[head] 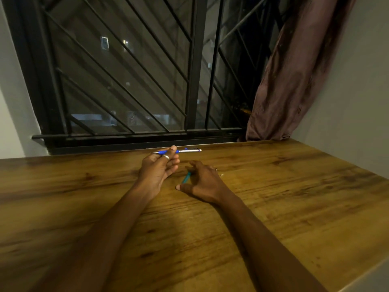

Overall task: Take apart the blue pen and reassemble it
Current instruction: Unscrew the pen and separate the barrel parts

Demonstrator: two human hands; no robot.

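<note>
Two hands — left [159, 168], right [203, 182]; one blue pen [181, 151]; one teal piece [186, 178].

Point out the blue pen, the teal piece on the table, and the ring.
blue pen [187, 150], head view, on its silver barrel right of the left hand's fingers.
teal piece [186, 178], head view, on its middle, beside the right hand.
ring [165, 157], head view, on the silver band.

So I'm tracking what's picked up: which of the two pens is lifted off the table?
The blue pen, pinched in the left hand above the table. The teal pen lies flat by the right hand.
</note>
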